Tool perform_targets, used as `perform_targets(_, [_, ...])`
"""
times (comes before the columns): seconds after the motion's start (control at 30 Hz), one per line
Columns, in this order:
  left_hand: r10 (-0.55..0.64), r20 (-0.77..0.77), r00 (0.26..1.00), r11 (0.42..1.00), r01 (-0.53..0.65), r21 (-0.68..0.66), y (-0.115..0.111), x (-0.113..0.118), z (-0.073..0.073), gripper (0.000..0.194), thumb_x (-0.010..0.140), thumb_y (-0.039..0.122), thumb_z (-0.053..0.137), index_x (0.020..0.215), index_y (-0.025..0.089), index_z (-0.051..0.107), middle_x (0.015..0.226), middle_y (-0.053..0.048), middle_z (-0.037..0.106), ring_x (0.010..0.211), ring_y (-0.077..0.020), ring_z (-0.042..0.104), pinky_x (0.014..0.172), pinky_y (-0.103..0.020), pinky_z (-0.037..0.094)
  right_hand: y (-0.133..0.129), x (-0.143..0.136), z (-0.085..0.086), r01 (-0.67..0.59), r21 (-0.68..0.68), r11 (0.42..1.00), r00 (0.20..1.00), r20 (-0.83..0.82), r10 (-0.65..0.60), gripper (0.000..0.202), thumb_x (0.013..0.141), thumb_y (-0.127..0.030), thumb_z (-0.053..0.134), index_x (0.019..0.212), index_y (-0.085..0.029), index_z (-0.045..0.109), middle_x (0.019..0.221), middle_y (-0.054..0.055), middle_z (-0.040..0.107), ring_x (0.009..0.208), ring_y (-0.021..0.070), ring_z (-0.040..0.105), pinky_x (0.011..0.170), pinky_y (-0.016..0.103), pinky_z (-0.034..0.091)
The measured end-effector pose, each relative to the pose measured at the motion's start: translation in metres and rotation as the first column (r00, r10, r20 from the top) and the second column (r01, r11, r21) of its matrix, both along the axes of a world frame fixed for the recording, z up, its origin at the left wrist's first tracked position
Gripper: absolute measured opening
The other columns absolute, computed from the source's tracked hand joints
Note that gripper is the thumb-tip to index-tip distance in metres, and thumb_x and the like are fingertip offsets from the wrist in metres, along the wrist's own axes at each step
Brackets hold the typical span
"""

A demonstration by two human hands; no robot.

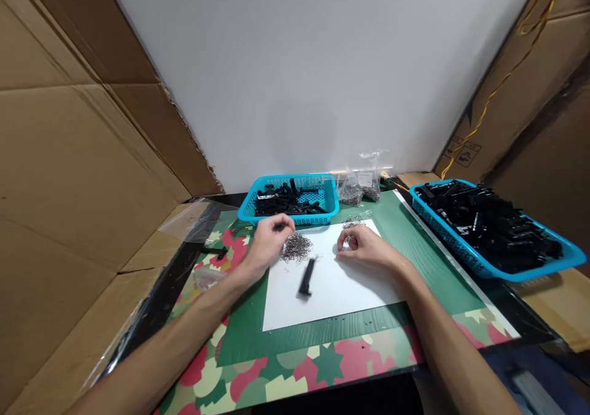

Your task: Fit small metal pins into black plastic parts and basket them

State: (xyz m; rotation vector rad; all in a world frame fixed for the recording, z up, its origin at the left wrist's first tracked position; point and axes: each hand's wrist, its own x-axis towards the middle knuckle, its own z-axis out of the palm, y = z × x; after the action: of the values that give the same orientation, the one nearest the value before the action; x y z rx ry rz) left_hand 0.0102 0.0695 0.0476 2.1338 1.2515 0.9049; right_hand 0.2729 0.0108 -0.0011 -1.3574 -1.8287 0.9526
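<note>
Black part on white paper, between two bare hands

Head view.
Item: one narrow black plastic part (306, 278), slightly blurred, with a wider foot at its near end. Location: over the plain white paper sheet (341, 298), between the hands and nearer the wearer than the fingertips; apart from both.
Left hand (268, 243): fingers curled, thumb and forefinger brought close together, just beside a heap of tiny silver metal pieces (297, 248). Anything pinched there: cannot tell.
Right hand (366, 247): over the right part of the sheet, fingers bent, thumb and forefinger curved toward each other; whether their tips meet or grip a piece, cannot tell. A second, smaller heap of silver metal pieces (353, 221) lies just beyond.
Surroundings: green mat (433, 280) beneath the sheet; blue perforated plastic basket (318, 220) behind the hands, containing black parts; larger-looking blue plastic basket (454, 241) at right, heaped with black parts; clear plastic bags of metal pieces (366, 184) by the white wall (299, 64).
</note>
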Motion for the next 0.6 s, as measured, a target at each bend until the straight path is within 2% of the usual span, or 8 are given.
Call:
perform_targets(0.1, [-0.059, 0.013, 0.998, 0.998, 0.059, -0.007, -0.050, -0.004, -0.010, 0.017, 0.091, 0.031, 0.058, 0.083, 0.019, 0.067, 0.077, -0.002, 0.067, 0.064, -0.0149, 0.059, 0.058, -0.025, 0.049, 0.000, 0.000, 0.001, -0.001, 0.001, 1.000, 0.998, 0.059, 0.001, 0.006, 0.075, -0.020, 0.078, 0.080, -0.018, 0.079, 0.055, -0.008, 0.048, 0.052, 0.0104, 0.039, 0.054, 0.026, 0.027])
perform_targets(0.17, [-0.250, -0.115, 0.961, 0.964, 0.259, 0.067, -0.089, -0.009, -0.018, 0.022, 0.096, 0.035, 0.059, 0.111, 0.023, 0.071, 0.095, -0.004, 0.072, 0.072, -0.0168, 0.063, 0.066, -0.028, 0.055, -0.001, 0.000, 0.001, -0.008, -0.003, 1.000, 0.996, 0.084, 0.008, 0.006, 0.076, -0.021, 0.077, 0.081, -0.018, 0.080, 0.054, -0.007, 0.047, 0.053, 0.0109, 0.038, 0.054, 0.027, 0.026])
perform_targets(0.2, [-0.383, -0.211, 0.899, 0.899, 0.415, 0.137, -0.109, -0.011, -0.022, 0.032, 0.095, 0.036, 0.065, 0.125, 0.025, 0.069, 0.110, -0.006, 0.073, 0.081, -0.0188, 0.067, 0.075, -0.031, 0.058, -0.001, -0.001, 0.001, -0.010, -0.005, 1.000, 0.996, 0.092, 0.010, 0.007, 0.077, -0.022, 0.076, 0.081, -0.018, 0.080, 0.054, -0.007, 0.047, 0.053, 0.0112, 0.038, 0.054, 0.027, 0.026])
perform_targets(0.23, [-0.498, -0.331, 0.801, 0.773, 0.584, 0.248, -0.128, -0.013, -0.027, 0.039, 0.094, 0.037, 0.067, 0.133, 0.028, 0.067, 0.123, -0.008, 0.073, 0.089, -0.0204, 0.069, 0.082, -0.033, 0.060, -0.002, 0.000, 0.001, -0.012, -0.009, 1.000, 0.995, 0.098, 0.013, 0.007, 0.078, -0.022, 0.076, 0.081, -0.018, 0.080, 0.054, -0.007, 0.047, 0.054, 0.0114, 0.039, 0.054, 0.028, 0.026])
perform_targets(0.3, [-0.536, -0.577, 0.617, 0.535, 0.776, 0.334, -0.158, -0.014, -0.036, 0.043, 0.098, 0.025, 0.065, 0.141, 0.034, 0.064, 0.148, -0.003, 0.064, 0.114, -0.0208, 0.067, 0.107, -0.035, 0.054, -0.003, 0.000, 0.001, -0.019, -0.023, 1.000, 0.994, 0.104, 0.021, 0.007, 0.079, -0.023, 0.075, 0.081, -0.018, 0.080, 0.055, -0.006, 0.047, 0.054, 0.0116, 0.038, 0.054, 0.028, 0.026])
perform_targets(0.37, [-0.438, -0.707, 0.555, 0.476, 0.810, 0.342, -0.175, -0.011, -0.041, 0.047, 0.103, 0.016, 0.059, 0.146, 0.035, 0.061, 0.159, 0.001, 0.056, 0.127, -0.0170, 0.061, 0.115, -0.030, 0.047, -0.004, 0.002, 0.000, -0.028, -0.038, 0.999, 0.993, 0.112, 0.032, 0.008, 0.080, -0.024, 0.075, 0.081, -0.017, 0.079, 0.054, -0.006, 0.047, 0.053, 0.0114, 0.037, 0.054, 0.029, 0.025])
perform_targets(0.47, [-0.411, -0.719, 0.560, 0.513, 0.794, 0.325, -0.182, -0.008, -0.046, 0.047, 0.106, 0.015, 0.055, 0.148, 0.034, 0.060, 0.156, -0.001, 0.060, 0.129, -0.0174, 0.061, 0.110, -0.031, 0.051, -0.005, 0.006, -0.002, -0.032, -0.039, 0.999, 0.992, 0.123, 0.037, 0.011, 0.082, -0.028, 0.075, 0.083, -0.017, 0.079, 0.054, -0.006, 0.046, 0.052, 0.0107, 0.035, 0.053, 0.029, 0.024])
perform_targets(0.6, [-0.744, -0.473, 0.472, 0.336, 0.876, 0.345, -0.204, -0.024, -0.072, 0.018, 0.101, 0.032, 0.063, 0.106, 0.040, 0.079, 0.123, 0.005, 0.079, 0.102, -0.0169, 0.074, 0.073, -0.025, 0.062, -0.006, 0.009, -0.005, -0.041, -0.010, 0.999, 0.993, 0.113, 0.042, 0.012, 0.083, -0.029, 0.076, 0.080, -0.018, 0.077, 0.053, -0.007, 0.043, 0.051, 0.0099, 0.034, 0.052, 0.028, 0.023])
